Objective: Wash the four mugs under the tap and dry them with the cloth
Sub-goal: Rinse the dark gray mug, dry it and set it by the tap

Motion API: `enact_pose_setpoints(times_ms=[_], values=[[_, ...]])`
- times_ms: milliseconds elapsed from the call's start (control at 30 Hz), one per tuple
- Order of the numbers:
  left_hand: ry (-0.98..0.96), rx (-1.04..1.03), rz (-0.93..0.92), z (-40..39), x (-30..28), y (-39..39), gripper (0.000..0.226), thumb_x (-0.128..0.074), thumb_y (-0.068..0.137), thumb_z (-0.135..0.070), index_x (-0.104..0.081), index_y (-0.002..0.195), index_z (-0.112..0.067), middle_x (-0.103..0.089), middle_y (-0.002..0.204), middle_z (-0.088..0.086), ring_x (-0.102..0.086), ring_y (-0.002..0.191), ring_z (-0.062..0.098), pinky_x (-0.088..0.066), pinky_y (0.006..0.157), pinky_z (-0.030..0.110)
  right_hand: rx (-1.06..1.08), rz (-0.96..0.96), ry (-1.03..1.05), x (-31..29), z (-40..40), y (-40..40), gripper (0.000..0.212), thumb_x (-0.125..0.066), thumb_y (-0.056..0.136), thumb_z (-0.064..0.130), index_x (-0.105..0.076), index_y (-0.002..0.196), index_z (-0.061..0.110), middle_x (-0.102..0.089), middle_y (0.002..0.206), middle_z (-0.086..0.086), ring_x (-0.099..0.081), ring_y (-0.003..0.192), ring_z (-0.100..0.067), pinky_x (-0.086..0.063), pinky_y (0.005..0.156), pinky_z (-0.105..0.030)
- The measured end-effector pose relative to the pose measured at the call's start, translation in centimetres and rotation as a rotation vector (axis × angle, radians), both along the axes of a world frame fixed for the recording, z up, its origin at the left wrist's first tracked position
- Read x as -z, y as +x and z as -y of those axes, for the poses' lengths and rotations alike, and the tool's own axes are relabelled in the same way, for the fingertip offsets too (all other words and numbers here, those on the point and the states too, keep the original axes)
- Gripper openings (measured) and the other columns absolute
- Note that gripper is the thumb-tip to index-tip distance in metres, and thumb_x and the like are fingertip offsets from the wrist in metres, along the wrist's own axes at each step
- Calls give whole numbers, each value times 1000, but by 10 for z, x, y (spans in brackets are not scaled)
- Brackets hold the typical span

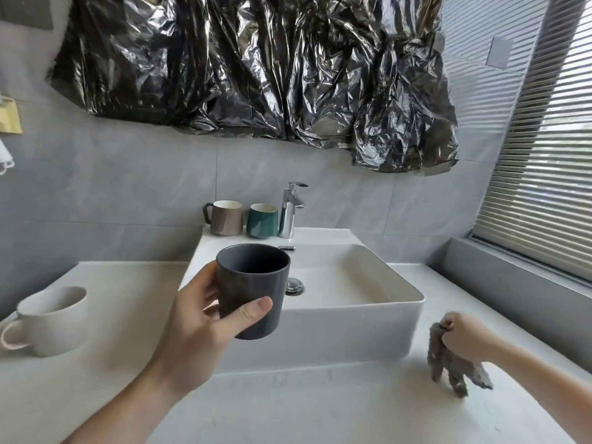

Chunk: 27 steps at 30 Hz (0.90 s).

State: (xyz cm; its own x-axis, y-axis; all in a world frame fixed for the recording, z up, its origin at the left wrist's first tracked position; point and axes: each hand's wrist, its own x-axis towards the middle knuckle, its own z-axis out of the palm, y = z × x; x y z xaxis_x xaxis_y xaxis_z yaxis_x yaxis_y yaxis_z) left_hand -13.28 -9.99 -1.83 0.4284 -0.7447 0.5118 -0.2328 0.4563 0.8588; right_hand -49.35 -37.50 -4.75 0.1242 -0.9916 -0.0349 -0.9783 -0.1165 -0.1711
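My left hand (195, 328) grips a dark grey mug (251, 290) upright, held above the front left edge of the white sink (352, 318). My right hand (461, 334) holds a grey cloth (448, 363), which hangs down just above the counter to the right of the sink. A white mug (48, 318) stands on the counter at the left. A brown mug (226, 217) and a green mug (262, 221) stand on the sink's back ledge, left of the chrome tap (290, 209). No water is seen running.
The pale counter (304, 405) runs around the sink. Crumpled black plastic (256, 65) covers the wall above. A window with blinds (544, 174) and its grey sill lie at the right. The drain plug (294, 285) sits in the basin.
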Motion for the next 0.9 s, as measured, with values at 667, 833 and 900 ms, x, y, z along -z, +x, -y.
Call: enact_pose_setpoints(times_ms=[667, 833, 900], values=[[214, 379, -161, 96, -10, 20, 49, -70, 88, -31, -70, 133, -11, -74, 129, 15, -69, 123, 36, -50, 111, 59, -555, 1090, 366, -84, -77, 197, 41, -43, 110, 43, -67, 96, 13, -62, 82, 3, -57, 60, -17, -34, 53, -24], [273, 425, -122, 113, -15, 41, 52, -66, 91, -35, -65, 138, -12, -73, 134, 9, -67, 128, 27, -50, 111, 46, -461, 1269, 427, -73, -61, 220, 37, -44, 111, 39, -50, 80, 20, -44, 69, 6, -35, 52, -11, -28, 50, -19], [303, 321, 0, 120, -20, 54, 52, -70, 87, -41, -67, 134, -20, -74, 133, -3, -67, 126, 12, -49, 109, 35, -405, 1351, 427, -71, -49, 224, 37, -43, 112, 35, -45, 76, 23, -39, 65, 7, -30, 52, -11, -24, 51, -21]])
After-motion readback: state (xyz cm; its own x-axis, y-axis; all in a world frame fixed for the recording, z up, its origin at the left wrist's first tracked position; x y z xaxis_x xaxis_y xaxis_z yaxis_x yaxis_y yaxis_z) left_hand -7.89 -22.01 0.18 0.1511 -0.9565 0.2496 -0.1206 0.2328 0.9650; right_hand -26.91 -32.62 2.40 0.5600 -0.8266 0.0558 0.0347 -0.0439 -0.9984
